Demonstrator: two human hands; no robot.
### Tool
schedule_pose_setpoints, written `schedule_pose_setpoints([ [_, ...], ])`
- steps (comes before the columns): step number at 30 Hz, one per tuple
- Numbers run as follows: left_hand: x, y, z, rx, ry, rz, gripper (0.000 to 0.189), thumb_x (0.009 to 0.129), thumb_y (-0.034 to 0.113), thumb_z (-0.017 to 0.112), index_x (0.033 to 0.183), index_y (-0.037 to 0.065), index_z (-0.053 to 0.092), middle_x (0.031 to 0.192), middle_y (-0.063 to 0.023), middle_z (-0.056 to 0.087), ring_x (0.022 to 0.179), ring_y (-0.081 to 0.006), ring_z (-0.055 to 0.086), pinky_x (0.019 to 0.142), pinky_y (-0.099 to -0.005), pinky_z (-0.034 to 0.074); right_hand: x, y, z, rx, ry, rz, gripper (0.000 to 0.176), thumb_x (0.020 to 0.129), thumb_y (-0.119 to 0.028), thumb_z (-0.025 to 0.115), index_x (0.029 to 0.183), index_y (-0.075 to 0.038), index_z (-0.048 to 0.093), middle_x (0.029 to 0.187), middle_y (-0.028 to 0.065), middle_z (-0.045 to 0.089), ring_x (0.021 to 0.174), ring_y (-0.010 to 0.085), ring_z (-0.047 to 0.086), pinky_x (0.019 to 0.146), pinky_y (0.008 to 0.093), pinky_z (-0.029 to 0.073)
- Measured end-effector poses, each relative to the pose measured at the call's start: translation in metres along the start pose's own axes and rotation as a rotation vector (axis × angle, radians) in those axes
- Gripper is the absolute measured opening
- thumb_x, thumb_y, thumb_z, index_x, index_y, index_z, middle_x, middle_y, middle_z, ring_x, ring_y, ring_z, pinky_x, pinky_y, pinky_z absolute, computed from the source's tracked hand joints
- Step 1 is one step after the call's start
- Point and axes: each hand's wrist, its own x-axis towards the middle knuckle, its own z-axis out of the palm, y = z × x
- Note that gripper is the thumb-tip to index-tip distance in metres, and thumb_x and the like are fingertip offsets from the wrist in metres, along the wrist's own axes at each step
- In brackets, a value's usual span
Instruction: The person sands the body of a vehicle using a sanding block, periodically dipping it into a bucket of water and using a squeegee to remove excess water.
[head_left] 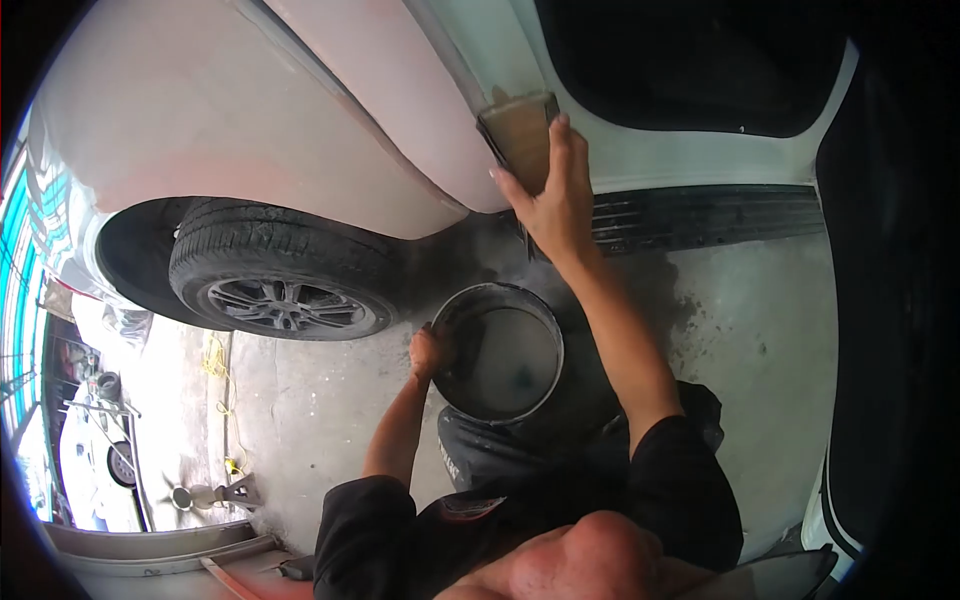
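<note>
My right hand (pixel 560 205) grips a flat tan block with dark edges (pixel 522 140), thumb on one side and fingers on the other. The block lies against the pale door-frame panel (pixel 500 50) of a vehicle. My left hand (pixel 427 352) is closed at the left rim of a round dark bucket (pixel 558 335); its fingertips are partly hidden at the rim. Cloudy greyish liquid (pixel 510 360) fills part of the bucket, with a small blue-green patch in it. The bucket stands in front of my knees.
A black tyre with a spoked wheel (pixel 290 300) is left of the bucket, below the pinkish-white body panel (pixel 230 110). A ribbed black step (pixel 700 215) runs along the right. An open door (pixel 890 330) borders the far right. A yellow cord (pixel 215 355) lies on the left floor.
</note>
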Motion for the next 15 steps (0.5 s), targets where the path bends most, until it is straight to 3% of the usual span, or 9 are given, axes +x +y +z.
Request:
schedule_pose_setpoints([
  [1,-0.001,0.001,0.001,0.001,0.005,0.0,0.046,0.095,0.045,0.061,0.114,0.004,0.066,0.1,-0.0273,0.072,0.1,-0.0472,0.069,0.086,-0.0554,0.056,-0.006,-0.002,0.0,0.051,-0.026,0.083,0.093,0.08,-0.033,0.085,0.148,0.009,0.037,0.126,0.0277,0.053,0.11,0.0442,0.058,0.09,0.0499,0.052],
  [7,0.005,-0.012,0.012,0.01,0.019,0.02,0.047,0.095,0.047,0.061,0.111,0.003,0.067,0.099,-0.0295,0.072,0.099,-0.0473,0.069,0.083,-0.0567,0.055,0.035,-0.004,0.013,0.032,0.029,0.03,0.093,0.08,-0.034,0.085,0.149,0.008,0.037,0.127,0.0275,0.053,0.108,0.0436,0.059,0.09,0.0495,0.053],
  [11,0.003,-0.01,0.009,-0.016,0.007,0.028,0.045,0.095,0.044,0.059,0.11,0.002,0.067,0.098,-0.0308,0.071,0.098,-0.0467,0.07,0.082,-0.0563,0.055,-0.004,0.006,0.008,0.016,0.008,0.045,0.092,0.081,-0.035,0.084,0.149,0.005,0.037,0.128,0.0263,0.053,0.105,0.0425,0.059,0.086,0.0482,0.053],
  [15,-0.006,0.014,-0.012,0.122,-0.074,0.134,0.044,0.095,0.042,0.058,0.109,0.002,0.067,0.101,-0.0308,0.071,0.099,-0.0462,0.07,0.082,-0.0551,0.056,0.036,0.002,0.013,0.055,-0.006,0.064,0.094,0.08,-0.034,0.084,0.151,0.004,0.036,0.129,0.026,0.053,0.107,0.0428,0.06,0.087,0.0484,0.054],
])
